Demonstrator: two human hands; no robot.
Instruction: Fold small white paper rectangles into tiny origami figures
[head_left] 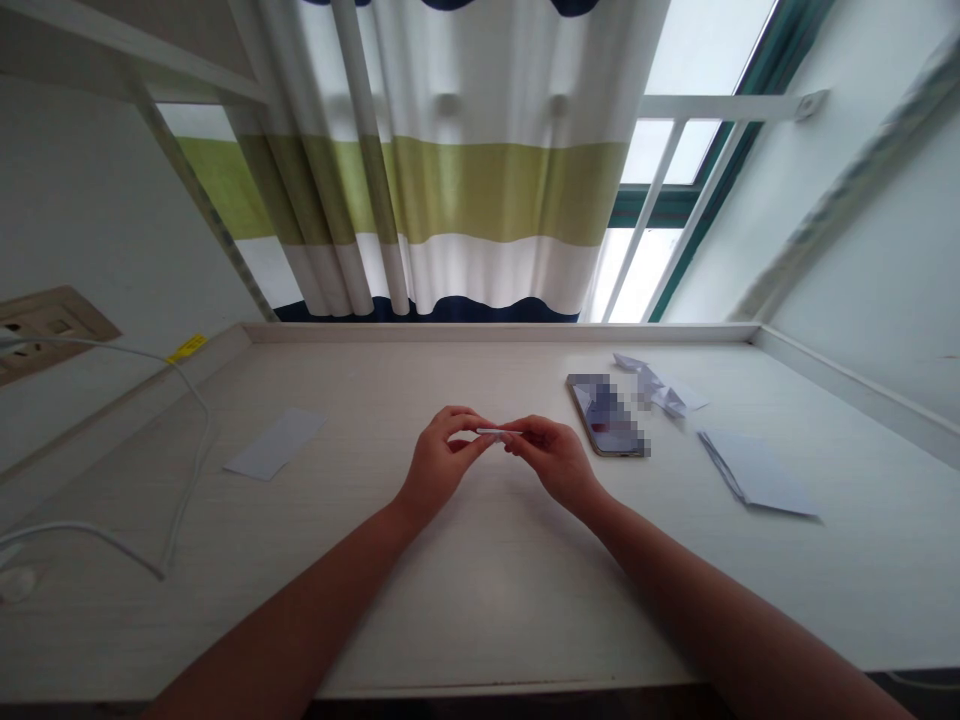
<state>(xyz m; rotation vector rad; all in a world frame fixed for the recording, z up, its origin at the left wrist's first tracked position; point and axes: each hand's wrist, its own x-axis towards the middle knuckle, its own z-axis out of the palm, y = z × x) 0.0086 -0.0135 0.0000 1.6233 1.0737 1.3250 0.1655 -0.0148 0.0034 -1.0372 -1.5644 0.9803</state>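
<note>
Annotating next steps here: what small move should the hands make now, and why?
Probably a pinch along the small white paper piece to press it flat: the left hand and right hand already grip its opposite ends, and folded white pieces lie beyond the phone. It shows nearly edge-on, so I can't tell its folds.

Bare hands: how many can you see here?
2: the bare left hand, at one end of a small, thin white piece, and the bare right hand at its other end.
</note>
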